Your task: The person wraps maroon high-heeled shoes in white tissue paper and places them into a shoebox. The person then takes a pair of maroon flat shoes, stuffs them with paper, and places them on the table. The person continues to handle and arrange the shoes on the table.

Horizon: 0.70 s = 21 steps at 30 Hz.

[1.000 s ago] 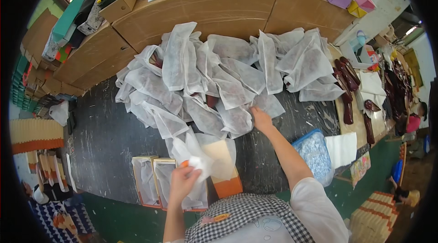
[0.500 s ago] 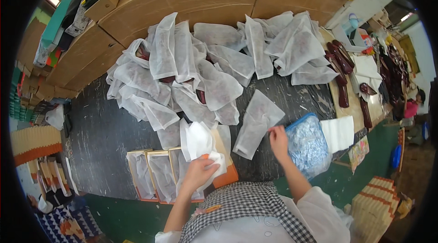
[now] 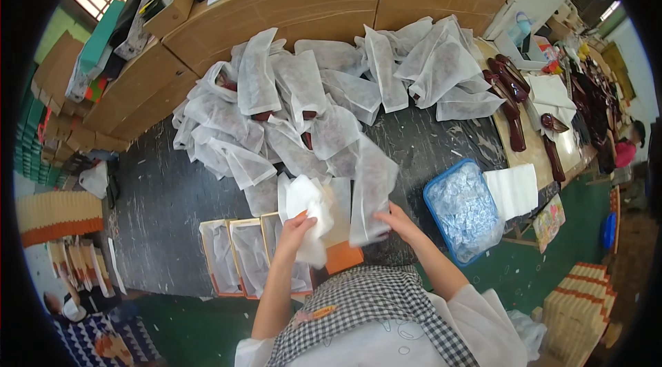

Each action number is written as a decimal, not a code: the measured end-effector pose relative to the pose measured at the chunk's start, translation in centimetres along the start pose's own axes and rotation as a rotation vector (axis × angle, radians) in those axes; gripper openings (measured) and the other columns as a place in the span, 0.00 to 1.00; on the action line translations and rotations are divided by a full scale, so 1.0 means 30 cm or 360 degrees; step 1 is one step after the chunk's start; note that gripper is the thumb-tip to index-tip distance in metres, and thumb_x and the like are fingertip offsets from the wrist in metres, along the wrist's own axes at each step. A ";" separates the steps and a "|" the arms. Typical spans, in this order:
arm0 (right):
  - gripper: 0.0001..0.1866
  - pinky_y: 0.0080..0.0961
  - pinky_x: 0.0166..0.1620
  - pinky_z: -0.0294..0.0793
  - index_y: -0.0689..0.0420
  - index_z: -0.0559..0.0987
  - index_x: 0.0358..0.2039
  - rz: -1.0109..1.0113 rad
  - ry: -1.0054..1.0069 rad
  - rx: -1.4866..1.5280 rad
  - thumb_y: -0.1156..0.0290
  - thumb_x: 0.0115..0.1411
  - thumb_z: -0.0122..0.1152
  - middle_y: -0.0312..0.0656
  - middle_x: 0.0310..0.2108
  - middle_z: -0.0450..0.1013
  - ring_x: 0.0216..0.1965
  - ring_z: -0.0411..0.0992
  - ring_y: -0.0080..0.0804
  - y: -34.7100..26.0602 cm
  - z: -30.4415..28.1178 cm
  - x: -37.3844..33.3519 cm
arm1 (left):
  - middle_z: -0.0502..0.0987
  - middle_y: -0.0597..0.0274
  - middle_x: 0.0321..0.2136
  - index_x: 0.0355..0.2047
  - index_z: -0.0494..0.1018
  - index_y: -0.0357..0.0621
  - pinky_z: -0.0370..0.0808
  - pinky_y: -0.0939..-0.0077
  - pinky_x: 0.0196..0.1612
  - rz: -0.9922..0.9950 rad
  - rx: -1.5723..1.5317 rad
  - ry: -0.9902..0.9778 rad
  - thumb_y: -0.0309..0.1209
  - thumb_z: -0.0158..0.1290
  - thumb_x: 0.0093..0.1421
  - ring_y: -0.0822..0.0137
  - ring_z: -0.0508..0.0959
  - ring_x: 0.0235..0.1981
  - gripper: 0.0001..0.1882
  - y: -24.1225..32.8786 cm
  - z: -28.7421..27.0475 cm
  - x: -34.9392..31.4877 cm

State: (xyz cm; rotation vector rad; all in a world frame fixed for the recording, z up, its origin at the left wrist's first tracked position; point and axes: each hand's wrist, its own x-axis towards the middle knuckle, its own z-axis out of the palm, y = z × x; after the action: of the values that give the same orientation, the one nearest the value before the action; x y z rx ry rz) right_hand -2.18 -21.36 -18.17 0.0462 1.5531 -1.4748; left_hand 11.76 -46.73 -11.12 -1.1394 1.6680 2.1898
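Observation:
My left hand (image 3: 295,230) is closed on a crumpled sheet of white tissue paper (image 3: 309,203) above an orange-and-cream box (image 3: 344,257). My right hand (image 3: 394,219) pinches the lower right edge of a white translucent fabric bag (image 3: 374,184); a darker shape inside it cannot be made out. That bag stands just right of the paper, partly over the box. Left of the box sits a row of narrow open boxes (image 3: 236,226) containing similar white bags. Beyond my hands lies a heap of white fabric bags (image 3: 296,84), with dark red shoes showing at some openings.
To the right, a blue-rimmed basket (image 3: 429,195) holds many small clear-and-blue packets beside a stack of white sheets (image 3: 512,191). Dark red shoes (image 3: 514,126) lie on the far-right table. Cardboard boxes (image 3: 276,5) line the back edge. Stacked cream-and-orange boxes (image 3: 579,305) stand at lower right.
My right hand has taken hold of the bag that lay on the table and brought it leftward, close to the paper. My left hand still holds the paper. The view has shifted slightly.

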 end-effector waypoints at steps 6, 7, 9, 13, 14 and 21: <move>0.34 0.33 0.51 0.68 0.66 0.67 0.54 -0.0556 -0.0486 -0.1389 0.60 0.49 0.62 0.54 0.50 0.65 0.48 0.70 0.46 -0.217 0.145 -0.247 | 0.70 0.55 0.52 0.57 0.61 0.38 0.67 0.59 0.56 -0.0125 -0.1098 -0.0874 0.36 0.52 0.58 0.58 0.71 0.53 0.28 -0.128 0.036 0.042; 0.36 0.35 0.50 0.69 0.66 0.65 0.55 -0.0642 -0.0358 -0.1389 0.61 0.48 0.61 0.56 0.49 0.64 0.47 0.69 0.52 -0.277 0.179 -0.288 | 0.71 0.55 0.52 0.56 0.61 0.39 0.68 0.58 0.56 -0.0065 -0.1119 -0.0896 0.36 0.52 0.58 0.58 0.72 0.52 0.28 -0.118 0.061 0.021; 0.35 0.35 0.49 0.69 0.66 0.63 0.56 -0.0653 -0.0241 -0.1510 0.62 0.48 0.59 0.57 0.48 0.65 0.46 0.69 0.51 -0.350 0.202 -0.314 | 0.71 0.55 0.51 0.57 0.61 0.39 0.70 0.59 0.53 -0.0022 -0.1045 -0.0914 0.36 0.54 0.56 0.56 0.73 0.50 0.29 -0.115 0.081 0.005; 0.35 0.35 0.47 0.70 0.64 0.62 0.57 -0.0887 0.0005 -0.1628 0.64 0.50 0.59 0.53 0.46 0.65 0.44 0.70 0.49 -0.440 0.268 -0.370 | 0.71 0.53 0.51 0.56 0.61 0.38 0.73 0.61 0.51 0.0104 -0.0986 -0.0744 0.36 0.53 0.57 0.57 0.74 0.50 0.29 -0.096 0.114 -0.033; 0.34 0.34 0.46 0.70 0.64 0.62 0.57 -0.0970 0.0088 -0.1613 0.65 0.50 0.59 0.52 0.46 0.65 0.43 0.70 0.47 -0.451 0.283 -0.381 | 0.72 0.53 0.49 0.56 0.62 0.38 0.73 0.62 0.51 0.0160 -0.1088 -0.0776 0.37 0.53 0.57 0.58 0.74 0.49 0.28 -0.088 0.120 -0.035; 0.21 0.29 0.43 0.72 0.62 0.74 0.47 -0.1556 0.0758 -0.1099 0.74 0.50 0.63 0.51 0.42 0.70 0.42 0.72 0.44 -0.416 0.228 -0.504 | 0.67 0.50 0.55 0.60 0.57 0.41 0.67 0.56 0.57 0.0173 -0.1655 -0.0685 0.44 0.46 0.62 0.53 0.69 0.54 0.30 0.012 0.105 -0.076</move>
State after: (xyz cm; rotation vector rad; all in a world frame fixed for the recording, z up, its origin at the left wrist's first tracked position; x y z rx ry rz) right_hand 2.48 -21.71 2.08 -0.9430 2.6168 -1.5754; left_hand 11.67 -43.38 -9.10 -0.5938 0.3665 3.1522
